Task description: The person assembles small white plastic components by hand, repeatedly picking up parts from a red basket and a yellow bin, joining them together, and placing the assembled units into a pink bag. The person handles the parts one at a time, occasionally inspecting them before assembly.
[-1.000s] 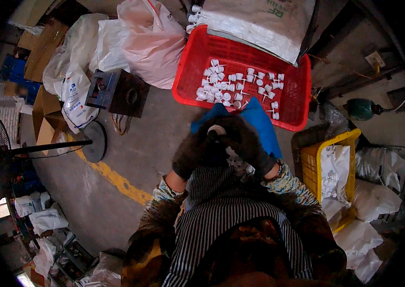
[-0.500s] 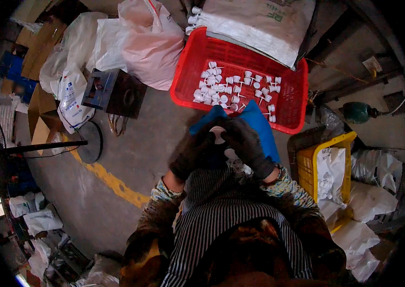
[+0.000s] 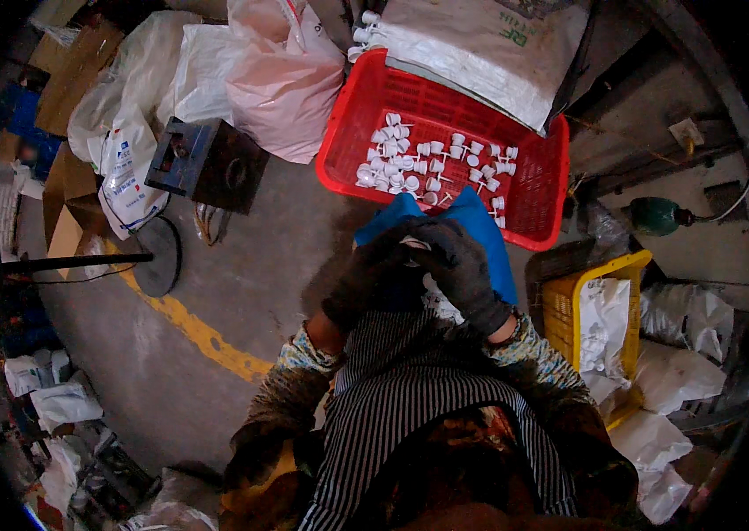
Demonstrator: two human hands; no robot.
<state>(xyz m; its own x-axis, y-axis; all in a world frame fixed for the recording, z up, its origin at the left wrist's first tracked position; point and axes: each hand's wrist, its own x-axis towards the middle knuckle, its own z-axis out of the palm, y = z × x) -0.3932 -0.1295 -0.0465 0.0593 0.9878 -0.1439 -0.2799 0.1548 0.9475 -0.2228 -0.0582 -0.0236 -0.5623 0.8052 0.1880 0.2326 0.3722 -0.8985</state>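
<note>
Dark grey work gloves cover both of my hands, which meet above my lap. A small white round plastic piece (image 3: 413, 242) is held between them, mostly hidden by the fingers. My left hand (image 3: 364, 273) grips it from the left, fingers curled. From the right, my right hand (image 3: 458, 270) closes over it with bent fingers. More white pieces (image 3: 438, 299) lie in my lap just below the hands, partly covered. Beyond the hands, a red plastic basket (image 3: 558, 181) holds many white cap-like pieces with thin stems (image 3: 405, 165). Blue cloth (image 3: 491, 234) covers my knees.
A yellow basket (image 3: 579, 305) with white bags stands on the right. A dark metal box (image 3: 208, 165), plastic sacks (image 3: 286, 88) and a pedestal fan's base (image 3: 160, 257) are at left. A white woven sack (image 3: 480, 57) lies behind the red basket.
My right fingers have moved over the white piece, so less of it shows. The hands stay together above my lap. The view has shifted slightly.
</note>
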